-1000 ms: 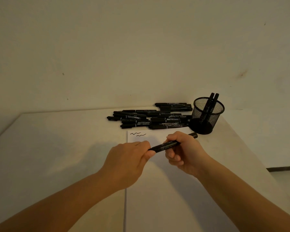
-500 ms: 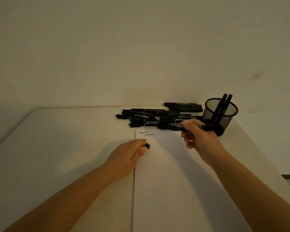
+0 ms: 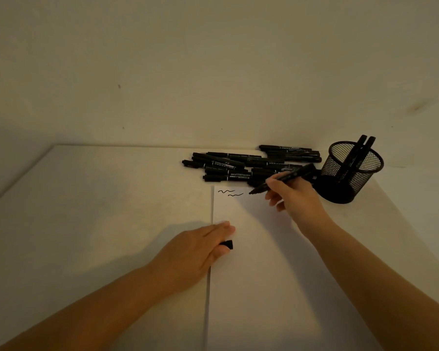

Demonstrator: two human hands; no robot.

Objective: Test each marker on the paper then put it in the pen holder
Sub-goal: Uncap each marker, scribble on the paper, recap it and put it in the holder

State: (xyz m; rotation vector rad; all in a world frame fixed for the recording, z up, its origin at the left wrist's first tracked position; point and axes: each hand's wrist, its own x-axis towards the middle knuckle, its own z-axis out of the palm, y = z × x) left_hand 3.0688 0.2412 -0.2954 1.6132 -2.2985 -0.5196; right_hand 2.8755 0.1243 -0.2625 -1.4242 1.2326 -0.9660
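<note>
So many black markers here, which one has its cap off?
The marker in the right hand, tip bare just above the paper. Its cap is in the left hand; the others lie piled or stand in the holder.

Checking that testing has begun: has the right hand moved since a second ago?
Yes. The right hand moved away from the left hand, toward the pen holder.
</note>
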